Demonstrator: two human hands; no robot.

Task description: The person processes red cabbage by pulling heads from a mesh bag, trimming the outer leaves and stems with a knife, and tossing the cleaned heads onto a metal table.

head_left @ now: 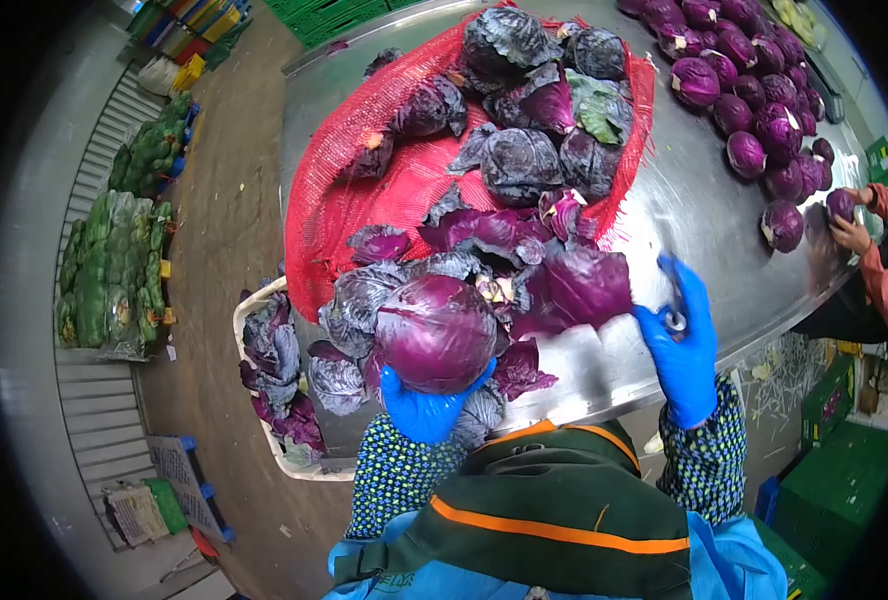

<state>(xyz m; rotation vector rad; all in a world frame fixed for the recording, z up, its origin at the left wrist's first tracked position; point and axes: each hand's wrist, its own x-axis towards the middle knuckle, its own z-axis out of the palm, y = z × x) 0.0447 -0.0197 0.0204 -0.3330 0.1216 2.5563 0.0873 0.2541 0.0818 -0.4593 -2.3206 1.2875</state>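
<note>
My left hand (426, 408), in a blue glove, holds a peeled, glossy red cabbage (436, 333) from below, over a pile of leaves. To the right, my blue-gloved right hand (686, 350) is above the table's near edge. Its thumb and forefinger are apart, and a small shiny round piece (675, 321) shows against the palm; what it belongs to is hidden. A large loose purple leaf (579, 290) lies between my hands, left of the right thumb. Behind them, unpeeled red cabbages (520, 165) with dull outer leaves lie on a red mesh sack (349, 130).
Peeled red cabbages (734, 115) are heaped at the table's (679, 215) far right. There, another person's hands (852, 222) hold a cabbage. A pale-rimmed bin (264, 440) with leaves stands at the near left. Green crates (844, 490) are at the lower right.
</note>
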